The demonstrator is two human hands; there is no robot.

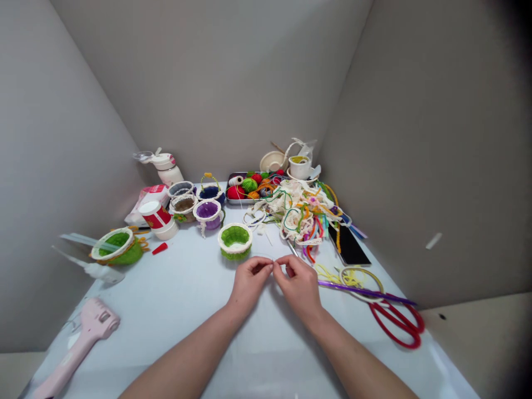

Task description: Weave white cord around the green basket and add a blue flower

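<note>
Centrally, left hand (249, 281) and right hand (300, 285) meeting at fingertips above white table (187, 313); left thumb and forefinger pinching thin strand (266, 255), almost too faint to see; right thumb and forefinger pinched likewise, anything between them too small to tell; white-rimmed green basket (235, 236) just beyond left hand; tangled yarn heap (300, 208) farther off; red-handled scissors (397, 320) near table's right edge

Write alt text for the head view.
A person's left hand and right hand are close together, fingers pinched, over a white table; anything between them is too fine to make out. Just beyond the left hand stands a white-rimmed green basket. A yarn heap and red-handled scissors lie to the right, a pink glue gun to the left.
</note>
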